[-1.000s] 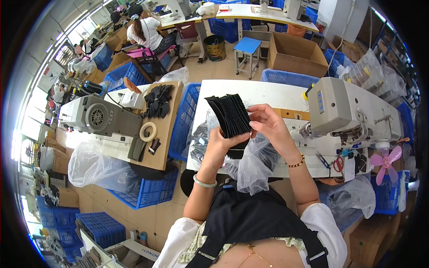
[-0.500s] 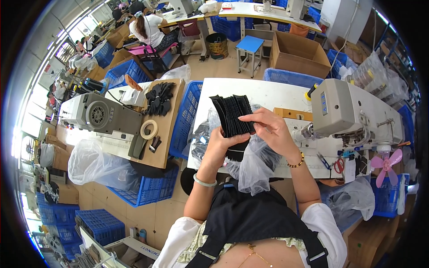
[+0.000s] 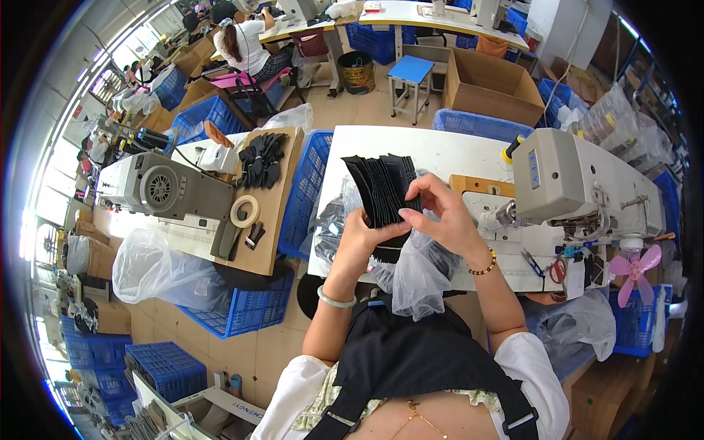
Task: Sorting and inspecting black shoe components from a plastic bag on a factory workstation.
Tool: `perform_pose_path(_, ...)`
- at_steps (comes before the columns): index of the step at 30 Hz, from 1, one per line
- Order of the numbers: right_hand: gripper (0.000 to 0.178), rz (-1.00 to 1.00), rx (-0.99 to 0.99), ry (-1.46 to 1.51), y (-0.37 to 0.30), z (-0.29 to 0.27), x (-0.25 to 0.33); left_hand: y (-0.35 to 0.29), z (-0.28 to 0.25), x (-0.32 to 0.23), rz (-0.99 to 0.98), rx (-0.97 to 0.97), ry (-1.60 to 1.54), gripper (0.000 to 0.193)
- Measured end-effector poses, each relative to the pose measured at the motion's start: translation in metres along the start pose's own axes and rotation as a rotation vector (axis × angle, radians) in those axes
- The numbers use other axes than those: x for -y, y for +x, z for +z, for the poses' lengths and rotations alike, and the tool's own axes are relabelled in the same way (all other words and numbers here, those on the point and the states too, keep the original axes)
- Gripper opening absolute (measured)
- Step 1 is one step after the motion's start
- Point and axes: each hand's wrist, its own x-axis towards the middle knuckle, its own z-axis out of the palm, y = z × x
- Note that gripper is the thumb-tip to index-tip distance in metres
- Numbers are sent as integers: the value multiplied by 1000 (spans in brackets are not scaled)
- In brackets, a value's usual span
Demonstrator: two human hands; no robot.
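Observation:
A thick stack of thin black fabric pieces (image 3: 378,189) stands on edge between my two hands, above the white sewing table (image 3: 440,150). My left hand (image 3: 358,238) wraps round its lower left side, thumb across the bottom. At the stack's right side my right hand (image 3: 444,216) pinches the edge of the pieces between thumb and fingers. Below them, a clear plastic bag (image 3: 419,282) droops over the table's near edge. More black material shows just under the stack, partly hidden by my left hand.
A sewing machine (image 3: 554,176) stands to the right, with blue-handled snips (image 3: 533,265), red-handled scissors (image 3: 557,271) and a pink fan (image 3: 635,275) near it. On the left are another machine (image 3: 165,187), a board (image 3: 282,213) with black pieces, and a blue crate (image 3: 306,194).
My right hand's fingers have curled, and its thumb and fingertips now pinch the stack's right edge. The stack and my left hand have barely moved.

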Motion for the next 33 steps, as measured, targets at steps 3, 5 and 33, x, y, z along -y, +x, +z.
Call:
perform_pose_path(3, 22, 19, 23, 12, 0, -1, 2, 0, -1, 0, -3, -4, 6, 26)
perform_pose_path(5, 23, 6, 22, 3, 0, -1, 2, -1, -1, 0, -3, -2, 13, 25)
perform_pose_path(33, 30, -143, 52, -207, 6, 5, 3, 2, -5, 2, 34, 20, 6, 28)
